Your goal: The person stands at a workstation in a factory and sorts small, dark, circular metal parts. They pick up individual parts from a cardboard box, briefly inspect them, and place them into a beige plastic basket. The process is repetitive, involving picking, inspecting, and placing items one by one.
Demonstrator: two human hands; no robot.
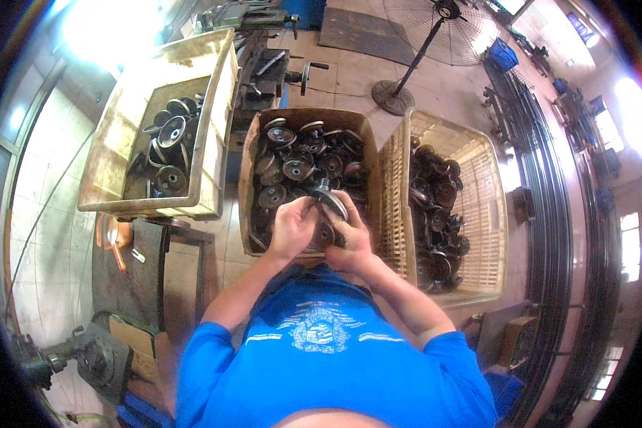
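In the head view, the hands are close together at the middle of the frame, both closed on one dark metal wheel [333,203]. The right hand [351,235] grips its rim; the left hand [292,227] has its fingertips at the near-left side, their exact hold partly hidden. The wheel is tilted above a cardboard box [248,171] of similar wheels [297,169], between a yellowish crate [214,157] at upper left and a slatted crate [481,207] at right of centre.

The likeliest mishap is a slip: the smooth, perhaps oily rim could turn in the fingers and drop onto the pile, chipping an edge. Fingers might also be pinched between loosely heaped wheels if they shift.

The blue shirt [321,385] bears a white crest with small lettering [319,332]. No label can be made out on the wheels.
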